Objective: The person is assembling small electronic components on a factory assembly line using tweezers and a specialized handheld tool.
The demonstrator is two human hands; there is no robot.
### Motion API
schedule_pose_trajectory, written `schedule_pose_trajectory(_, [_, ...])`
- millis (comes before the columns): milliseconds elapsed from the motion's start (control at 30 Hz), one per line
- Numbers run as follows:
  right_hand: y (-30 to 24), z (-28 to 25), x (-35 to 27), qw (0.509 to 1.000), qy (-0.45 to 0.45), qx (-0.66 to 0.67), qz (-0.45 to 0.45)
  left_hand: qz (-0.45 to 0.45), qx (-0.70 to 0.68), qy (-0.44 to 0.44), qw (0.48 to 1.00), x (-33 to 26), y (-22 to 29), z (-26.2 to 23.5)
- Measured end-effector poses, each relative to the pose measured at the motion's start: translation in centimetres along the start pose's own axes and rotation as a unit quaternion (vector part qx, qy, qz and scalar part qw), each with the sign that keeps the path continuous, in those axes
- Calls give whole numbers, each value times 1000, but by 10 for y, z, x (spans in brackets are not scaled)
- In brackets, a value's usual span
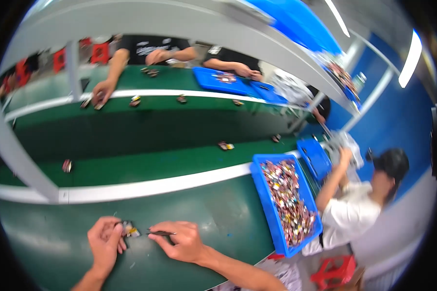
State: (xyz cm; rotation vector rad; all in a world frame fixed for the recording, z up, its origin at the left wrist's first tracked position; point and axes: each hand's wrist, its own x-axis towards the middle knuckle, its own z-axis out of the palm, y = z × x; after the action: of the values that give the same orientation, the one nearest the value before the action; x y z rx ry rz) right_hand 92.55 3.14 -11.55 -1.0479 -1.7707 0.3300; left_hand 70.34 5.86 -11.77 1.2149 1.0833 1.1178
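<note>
Over the green worktop [206, 216], my left hand [105, 238] pinches a small electronic part [130, 229] with a yellow patch and a silvery, dark body. The part's exact kind is too small to make out. My right hand [179, 241] grips slim dark tweezers [160, 233], their tips pointing left at the part, with a small gap between. To the right of my hands stands a blue bin [266, 203] heaped with many similar small parts [289, 201].
Beyond a white rail [155, 188] runs a green conveyor belt [170, 162] carrying scattered small parts [226, 145]. Across it, co-workers sit by a blue tray [218, 83]. At right, a person in a white shirt [349, 213] works near another blue tray [315, 157]. A grey frame arches overhead.
</note>
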Motion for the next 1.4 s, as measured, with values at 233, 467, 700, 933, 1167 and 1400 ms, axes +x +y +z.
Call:
schedule_pose_trajectory(233, [-5,-11,-1,998,14,-67,18,-17,-58,-23,998,0,-4,12])
schedule_pose_trajectory(467, [5,-12,-6,999,20,-26,31,-16,-54,-19,998,-3,-5,17])
schedule_pose_trajectory(700, [-2,-14,-8,999,0,-39,-1,-10,-46,-14,999,-5,-8,19])
schedule_pose_trajectory(933, [-4,-16,-2,998,0,-53,23,-22,-47,-7,999,-3,-6,20])
schedule_pose_trajectory(1167, [13,-24,-6,999,21,-30,-6,-10,-13,-41,999,2,2,28])
schedule_pose_trajectory(1400, [10,-34,-13,997,48,-52,-44,12,15,10,1000,-1,-2,37])
